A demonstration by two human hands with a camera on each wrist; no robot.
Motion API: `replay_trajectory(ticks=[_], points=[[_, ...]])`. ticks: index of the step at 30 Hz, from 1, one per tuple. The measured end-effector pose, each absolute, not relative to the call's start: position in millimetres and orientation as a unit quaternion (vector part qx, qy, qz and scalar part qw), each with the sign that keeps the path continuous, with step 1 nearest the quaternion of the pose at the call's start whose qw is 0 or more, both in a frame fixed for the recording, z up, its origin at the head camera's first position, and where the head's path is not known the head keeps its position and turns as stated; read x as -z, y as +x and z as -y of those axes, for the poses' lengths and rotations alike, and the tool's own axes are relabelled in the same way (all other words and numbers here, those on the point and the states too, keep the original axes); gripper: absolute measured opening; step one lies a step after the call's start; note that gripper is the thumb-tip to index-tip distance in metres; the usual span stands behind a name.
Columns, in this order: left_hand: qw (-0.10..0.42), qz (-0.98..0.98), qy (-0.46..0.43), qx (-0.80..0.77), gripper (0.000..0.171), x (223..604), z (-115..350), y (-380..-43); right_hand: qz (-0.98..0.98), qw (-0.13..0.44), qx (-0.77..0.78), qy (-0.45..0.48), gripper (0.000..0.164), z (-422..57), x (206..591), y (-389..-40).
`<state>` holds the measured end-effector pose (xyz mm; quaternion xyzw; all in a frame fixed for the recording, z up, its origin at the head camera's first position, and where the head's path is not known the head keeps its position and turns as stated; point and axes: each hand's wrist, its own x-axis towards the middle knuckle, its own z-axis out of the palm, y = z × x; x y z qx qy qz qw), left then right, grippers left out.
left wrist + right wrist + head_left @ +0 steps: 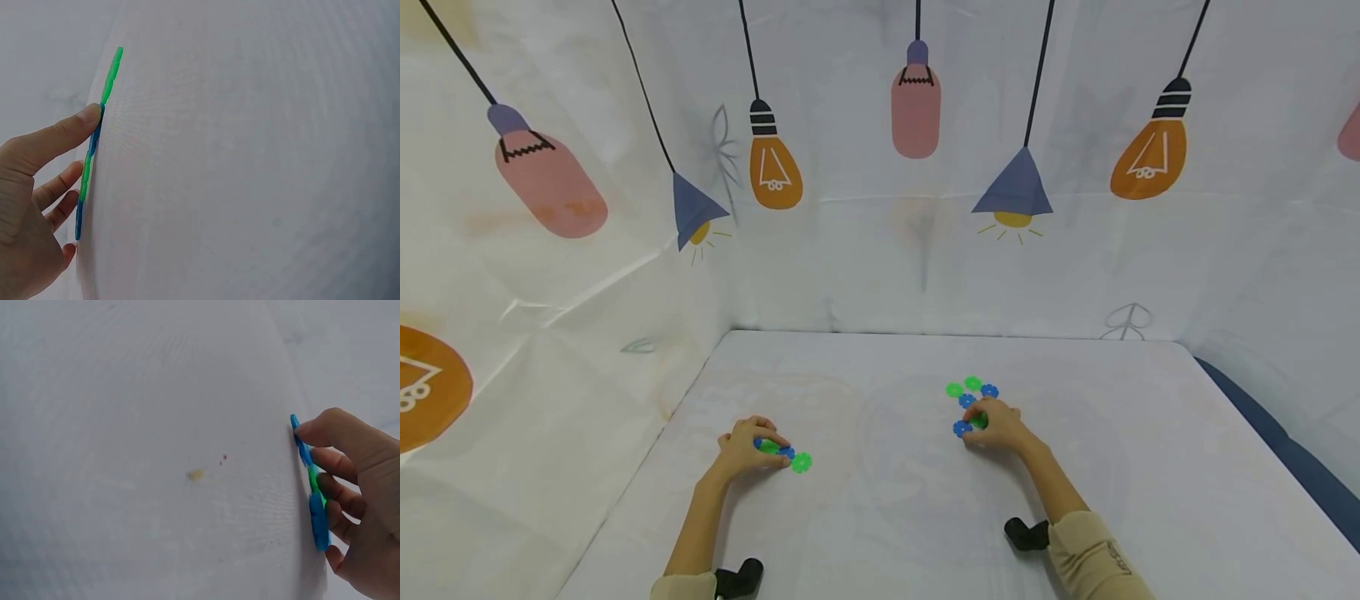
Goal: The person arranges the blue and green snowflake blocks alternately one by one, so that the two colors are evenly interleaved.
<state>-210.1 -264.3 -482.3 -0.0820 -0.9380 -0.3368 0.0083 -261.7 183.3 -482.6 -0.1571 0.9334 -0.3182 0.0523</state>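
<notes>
Pinching left disc strip (pixel 786 452) in left hand (pixel 747 451), right disc chain (pixel 967 401) in right hand (pixel 997 425); light, even pressure should keep both flat on the surface (pixel 880 525).

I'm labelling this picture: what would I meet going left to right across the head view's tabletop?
Left sleeve, left hand, green disc just past its fingertips, leftmost green disc of the other group, right hand, right sleeve. The overlapping discs are left out.
</notes>
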Motion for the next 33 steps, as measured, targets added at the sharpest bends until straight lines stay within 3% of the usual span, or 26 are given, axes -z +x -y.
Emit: replay_trajectory(ticks=[18,27,33], points=[[0.007,0.935,-0.084,0.345,0.022,483.3,263.9,-207.6,-0.935,0.011,0.312,-0.168,0.024,-185.3,493.7,-260.9],[0.035,0.933,-0.135,0.333,0.034,482.6,252.4,-209.6,-0.933,0.011,0.318,-0.170,0.024,-185.3,492.9,-259.6],[0.009,0.936,-0.137,0.325,0.039,480.6,241.5,-210.3,-0.932,-0.001,0.316,-0.175,0.023,-185.1,493.6,-260.1]])
